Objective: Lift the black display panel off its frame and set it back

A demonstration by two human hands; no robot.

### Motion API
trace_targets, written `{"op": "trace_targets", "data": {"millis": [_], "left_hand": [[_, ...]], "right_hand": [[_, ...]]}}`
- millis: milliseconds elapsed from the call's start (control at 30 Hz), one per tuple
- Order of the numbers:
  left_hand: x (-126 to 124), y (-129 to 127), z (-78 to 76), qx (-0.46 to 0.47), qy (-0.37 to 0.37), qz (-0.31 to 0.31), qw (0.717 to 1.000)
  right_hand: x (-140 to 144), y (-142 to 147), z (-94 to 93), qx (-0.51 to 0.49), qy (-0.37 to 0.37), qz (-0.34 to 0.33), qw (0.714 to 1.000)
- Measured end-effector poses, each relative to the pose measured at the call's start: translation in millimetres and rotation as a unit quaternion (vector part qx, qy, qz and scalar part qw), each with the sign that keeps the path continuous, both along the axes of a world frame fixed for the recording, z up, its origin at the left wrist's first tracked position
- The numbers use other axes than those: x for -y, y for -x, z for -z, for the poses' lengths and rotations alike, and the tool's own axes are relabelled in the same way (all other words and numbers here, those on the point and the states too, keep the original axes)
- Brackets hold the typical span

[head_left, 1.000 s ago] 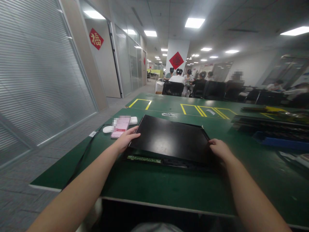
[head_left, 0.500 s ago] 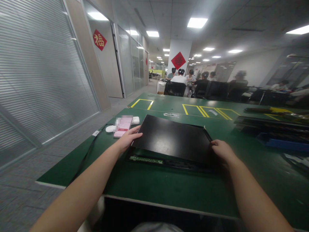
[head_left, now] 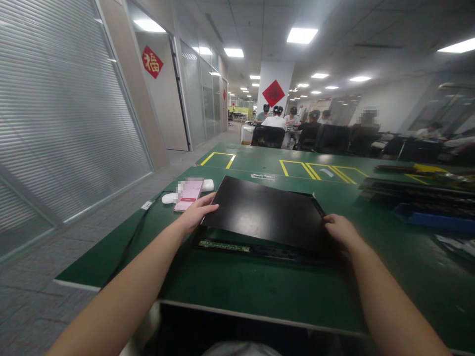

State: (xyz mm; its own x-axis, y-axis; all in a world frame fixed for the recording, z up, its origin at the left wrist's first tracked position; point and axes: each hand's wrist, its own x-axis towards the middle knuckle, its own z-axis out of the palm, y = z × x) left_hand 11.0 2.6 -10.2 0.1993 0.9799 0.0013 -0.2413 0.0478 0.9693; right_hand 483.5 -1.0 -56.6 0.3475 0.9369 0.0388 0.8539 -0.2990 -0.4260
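Observation:
A black display panel [head_left: 267, 210] is tilted over a dark frame [head_left: 274, 253] on the green table, its near edge apart from the frame's front strip. A green circuit board [head_left: 224, 245] shows in that strip. My left hand [head_left: 200, 211] is closed on the panel's left edge, thumb on top and fingers partly hidden behind it. At the right edge my right hand [head_left: 343, 231] is also closed, thumb and bent fingers against the panel's corner. The frame's side rail runs close by there, and most of this hand's fingertips are hidden.
Left of the panel lie a phone [head_left: 188, 194], white rounded objects [head_left: 169, 198] and a black strap [head_left: 135, 235] over the table edge. Dark panels are stacked at the right, by a blue piece [head_left: 434, 219]. Yellow tape [head_left: 293, 168] marks the green table [head_left: 237, 291]. People sit beyond.

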Motion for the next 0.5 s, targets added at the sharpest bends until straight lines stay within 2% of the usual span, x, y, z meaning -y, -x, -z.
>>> {"op": "trace_targets", "data": {"millis": [267, 500], "left_hand": [[1.2, -0.1, -2.6, -0.001, -0.018, 0.014, 1.0], [4.8, -2.6, -7.4, 0.021, -0.035, 0.024, 0.999]], "right_hand": [[-0.1, -0.5, 0.8, -0.024, -0.019, 0.003, 1.0], [3.5, 4.5, -6.5, -0.033, -0.011, 0.021, 0.999]]}}
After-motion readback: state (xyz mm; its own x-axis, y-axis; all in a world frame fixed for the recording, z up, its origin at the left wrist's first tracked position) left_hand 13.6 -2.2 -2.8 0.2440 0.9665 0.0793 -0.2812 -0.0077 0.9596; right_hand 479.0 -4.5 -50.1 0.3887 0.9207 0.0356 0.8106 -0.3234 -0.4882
